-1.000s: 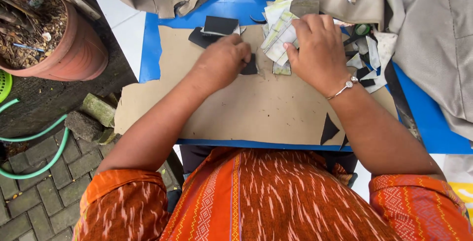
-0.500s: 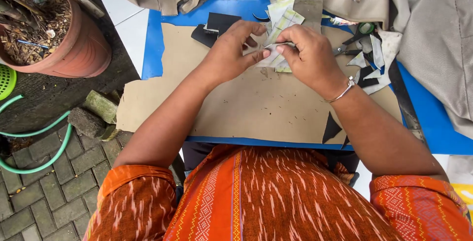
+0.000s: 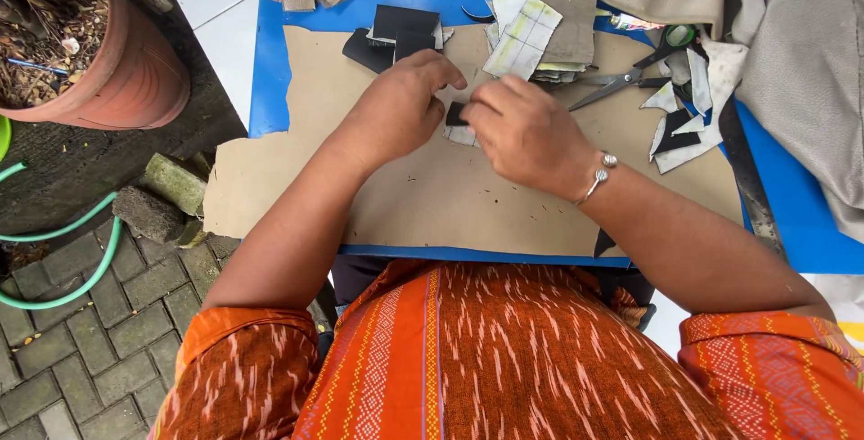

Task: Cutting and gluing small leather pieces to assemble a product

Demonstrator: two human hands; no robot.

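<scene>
You had both hands pinched on one small black piece (image 3: 456, 113): left hand (image 3: 396, 112) and right hand (image 3: 526, 134) met over it, just above the brown cardboard sheet (image 3: 423, 197), a pale scrap (image 3: 463, 136) under it. Black patches (image 3: 400, 31) and a stack of checked fabric pieces (image 3: 531, 31) lay beyond, scissors (image 3: 630, 76) to the right.

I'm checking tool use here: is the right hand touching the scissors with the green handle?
Apart. The head view shows the right hand at the small black piece, with bare brown cardboard sheet between it and the green-handled scissors.
</scene>
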